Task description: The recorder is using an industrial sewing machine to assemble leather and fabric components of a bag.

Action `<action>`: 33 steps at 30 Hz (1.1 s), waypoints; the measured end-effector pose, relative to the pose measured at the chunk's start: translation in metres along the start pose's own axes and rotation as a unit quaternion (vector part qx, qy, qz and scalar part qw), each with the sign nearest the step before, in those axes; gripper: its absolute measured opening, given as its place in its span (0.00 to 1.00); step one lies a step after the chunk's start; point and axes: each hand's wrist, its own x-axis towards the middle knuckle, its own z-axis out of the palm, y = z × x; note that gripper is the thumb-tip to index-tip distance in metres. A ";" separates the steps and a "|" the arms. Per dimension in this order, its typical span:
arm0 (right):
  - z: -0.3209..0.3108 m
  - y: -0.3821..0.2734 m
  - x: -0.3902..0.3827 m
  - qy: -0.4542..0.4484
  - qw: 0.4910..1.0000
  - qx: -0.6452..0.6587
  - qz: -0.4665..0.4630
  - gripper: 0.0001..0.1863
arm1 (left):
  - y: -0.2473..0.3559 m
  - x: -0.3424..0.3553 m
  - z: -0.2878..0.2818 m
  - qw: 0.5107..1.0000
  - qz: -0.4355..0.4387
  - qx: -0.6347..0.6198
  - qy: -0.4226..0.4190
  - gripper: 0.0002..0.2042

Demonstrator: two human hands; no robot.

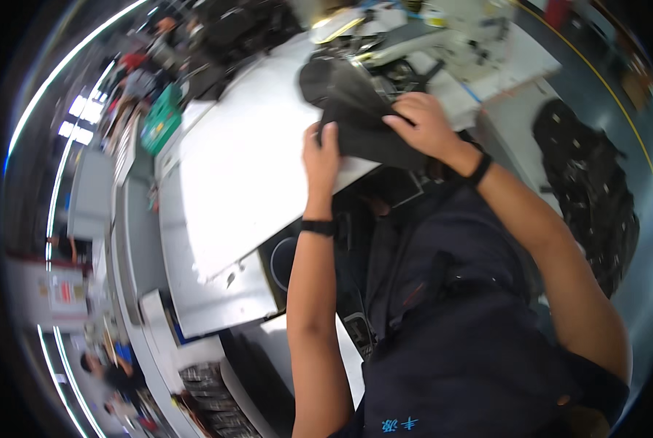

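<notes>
Signs in red and white hang on a wall at far left, past a green crate (161, 117) beside my white desk (239, 175). Both hands, left (321, 155) and right (423, 124), pinch a black fabric piece (356, 109) at the desk's near edge, before a sewing machine (414, 44). It looks soft, light and limp, best gripped at its hem.

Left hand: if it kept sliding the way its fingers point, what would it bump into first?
Probably the sewing machine. The left hand points up along the dark fabric it grips, toward it, though depth is unclear.
</notes>
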 end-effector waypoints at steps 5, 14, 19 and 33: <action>-0.140 0.097 0.043 -0.049 0.990 -0.109 -0.074 0.15 | 0.133 -0.001 0.136 0.815 -0.135 -0.557 0.087 0.17; -0.182 0.112 0.065 -0.149 0.970 -0.130 -0.141 0.19 | 0.125 0.015 0.153 0.925 -0.082 -0.366 0.067 0.18; -0.179 0.099 0.089 -0.170 0.981 -0.055 -0.069 0.22 | 0.181 0.034 0.127 0.970 0.038 -0.162 0.178 0.18; -0.161 0.117 0.105 -0.309 0.912 0.178 0.203 0.17 | 0.198 0.068 0.130 0.962 0.089 -0.153 0.210 0.17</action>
